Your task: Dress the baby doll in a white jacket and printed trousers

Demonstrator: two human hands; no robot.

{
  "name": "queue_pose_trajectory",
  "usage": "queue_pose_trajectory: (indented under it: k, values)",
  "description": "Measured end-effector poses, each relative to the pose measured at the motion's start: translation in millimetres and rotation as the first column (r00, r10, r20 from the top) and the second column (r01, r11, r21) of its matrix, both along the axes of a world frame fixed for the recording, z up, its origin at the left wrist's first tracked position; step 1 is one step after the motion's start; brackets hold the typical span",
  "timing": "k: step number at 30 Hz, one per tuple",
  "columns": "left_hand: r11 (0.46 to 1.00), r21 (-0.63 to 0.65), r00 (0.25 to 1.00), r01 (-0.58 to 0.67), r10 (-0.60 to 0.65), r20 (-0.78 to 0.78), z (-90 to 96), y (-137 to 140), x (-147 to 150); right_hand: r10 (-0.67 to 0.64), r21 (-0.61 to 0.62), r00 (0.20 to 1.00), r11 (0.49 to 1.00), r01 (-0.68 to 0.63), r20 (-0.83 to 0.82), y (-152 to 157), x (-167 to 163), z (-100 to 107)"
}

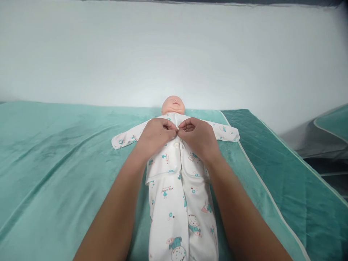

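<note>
A baby doll lies on its back, dressed in a white printed baby jacket with both sleeves spread out sideways. White printed trousers cover its lower part. At the chest, my left hand pinches one front edge of the jacket. Opposite it, almost touching, my right hand pinches the other front edge. The fingertips hide what lies exactly between them. Just below them, a button shows on the jacket front, and the two edges part slightly further down.
A light green sheet with soft creases lies under the doll. To the right is a darker green quilted mattress cover. A white wall rises behind the bed. Another green padded piece shows at the far right.
</note>
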State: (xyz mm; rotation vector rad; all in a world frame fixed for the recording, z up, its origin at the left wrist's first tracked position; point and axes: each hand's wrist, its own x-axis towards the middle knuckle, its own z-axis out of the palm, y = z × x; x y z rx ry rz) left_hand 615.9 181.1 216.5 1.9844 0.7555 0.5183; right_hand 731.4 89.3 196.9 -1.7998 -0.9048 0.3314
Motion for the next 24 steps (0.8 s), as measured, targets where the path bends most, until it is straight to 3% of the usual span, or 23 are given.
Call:
queue_pose_trajectory:
  k: [4, 8, 18, 21, 24]
  values:
    - [1.0, 0.0, 1.0, -0.014, 0.014, 0.011, -1.4, 1.2, 0.9, -0.008, 0.009, 0.999, 1.0, 0.008, 0.044, 3.6, -2.1, -2.1]
    - [0.993, -0.111, 0.998, 0.035, -0.03, 0.046, -1.4, 3.7, -0.9, 0.002, 0.018, 1.0, 1.0, -0.003, 0.021, 2.8, 0.7, -3.1]
    - [0.947, -0.265, 0.983, 0.179, -0.18, 0.023, 2.2, 15.5, -8.5, 0.156, 0.005, 0.96, 0.987, -0.159, -0.232, -7.7, 7.0, 3.2]
    - [0.952, -0.257, 0.986, 0.165, -0.167, 0.016, 2.3, 15.8, -8.2, 0.168, 0.03, 0.959, 0.986, -0.166, -0.23, -7.4, 10.4, 0.3]
    - [0.98, -0.173, 0.996, 0.094, -0.094, 0.01, 5.6, 10.9, -10.0, 0.175, 0.061, 0.966, 0.984, -0.167, -0.188, -14.5, 13.9, 2.0]
